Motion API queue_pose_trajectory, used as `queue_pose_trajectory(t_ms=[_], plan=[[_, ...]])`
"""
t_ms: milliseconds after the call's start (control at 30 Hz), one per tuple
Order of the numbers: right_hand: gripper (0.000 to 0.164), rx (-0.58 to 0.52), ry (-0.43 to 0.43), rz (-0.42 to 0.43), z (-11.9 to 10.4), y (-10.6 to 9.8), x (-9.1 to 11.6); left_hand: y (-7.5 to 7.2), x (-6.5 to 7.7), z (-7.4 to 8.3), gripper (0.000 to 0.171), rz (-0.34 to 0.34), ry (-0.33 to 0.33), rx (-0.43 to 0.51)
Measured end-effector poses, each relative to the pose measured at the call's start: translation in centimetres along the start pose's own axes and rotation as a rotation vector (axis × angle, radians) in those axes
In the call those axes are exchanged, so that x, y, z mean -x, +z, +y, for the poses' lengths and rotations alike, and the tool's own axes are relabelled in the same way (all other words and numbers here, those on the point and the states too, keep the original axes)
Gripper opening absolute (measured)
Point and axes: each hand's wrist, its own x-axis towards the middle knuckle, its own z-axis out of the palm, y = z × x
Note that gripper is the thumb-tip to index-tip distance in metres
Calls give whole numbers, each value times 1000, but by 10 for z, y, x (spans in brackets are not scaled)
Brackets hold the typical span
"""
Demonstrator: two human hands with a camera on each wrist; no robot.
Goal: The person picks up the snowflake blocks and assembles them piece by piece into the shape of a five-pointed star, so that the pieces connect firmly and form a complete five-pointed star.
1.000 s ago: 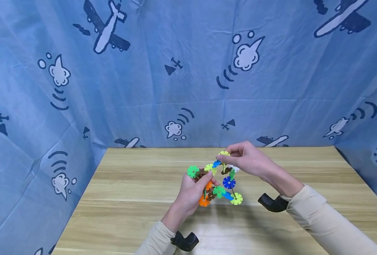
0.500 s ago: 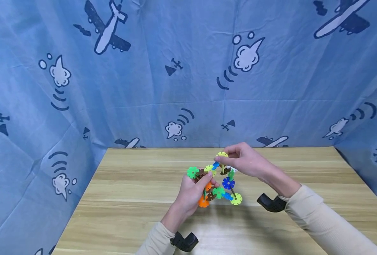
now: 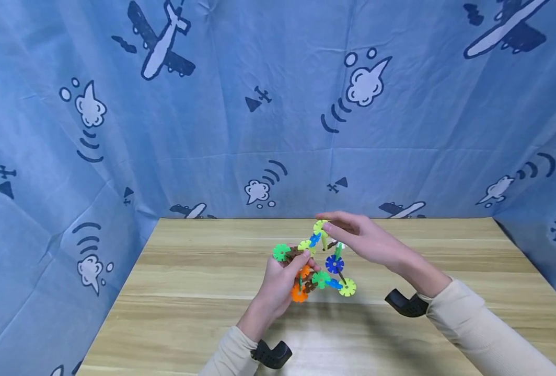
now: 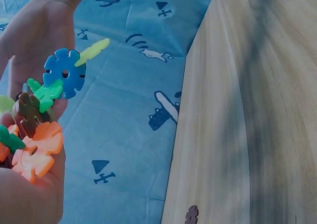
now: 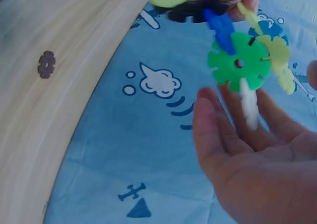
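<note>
My left hand [image 3: 277, 284] grips a linked chain of notched plastic snowflake discs [image 3: 321, 279], raised over the table. Its thumb lies on a yellow-green disc [image 3: 306, 247] near the upper left of the loop. In the left wrist view an orange disc [image 4: 39, 152] and a brown one [image 4: 29, 114] rest against the palm. At the top of the chain my right hand [image 3: 377, 240] has its fingers stretched out, the thumb at a yellow disc [image 3: 321, 227]. The right wrist view shows these fingers loosely spread behind a green disc [image 5: 240, 63] and a white disc [image 5: 250, 105].
A single brown disc [image 5: 47, 64] lies on the wooden table [image 3: 188, 292]. Behind and beside the table hangs a blue curtain [image 3: 212, 125] with a plane print. Each wrist wears a black camera mount [image 3: 271, 355].
My right fingers have uncurled from the yellow disc and now extend past it. The chain's top has shifted slightly left and up; the left hand keeps its grip.
</note>
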Motion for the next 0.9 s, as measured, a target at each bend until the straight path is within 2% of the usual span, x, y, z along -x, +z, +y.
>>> queue_pose_trajectory(t_ms=[133, 300, 433, 633, 800, 900], plan=[[59, -42, 79, -4, 4, -2, 5, -1, 0, 1, 4, -21, 46, 47], [59, -156, 171, -51, 11, 0, 9, -2, 1, 4, 12, -39, 89, 82], [53, -202, 142, -85, 16, 3, 9, -2, 2, 5, 19, -15, 79, 96], [47, -227, 69, -111, 19, 3, 9, -2, 2, 5, 10, 16, 75, 131], [44, -210, 52, -96, 17, -4, 11, -8, 1, 6, 9, -8, 59, 110], [41, -162, 55, -78, 14, -11, 12, -13, 2, 7, 3, -42, 39, 79]])
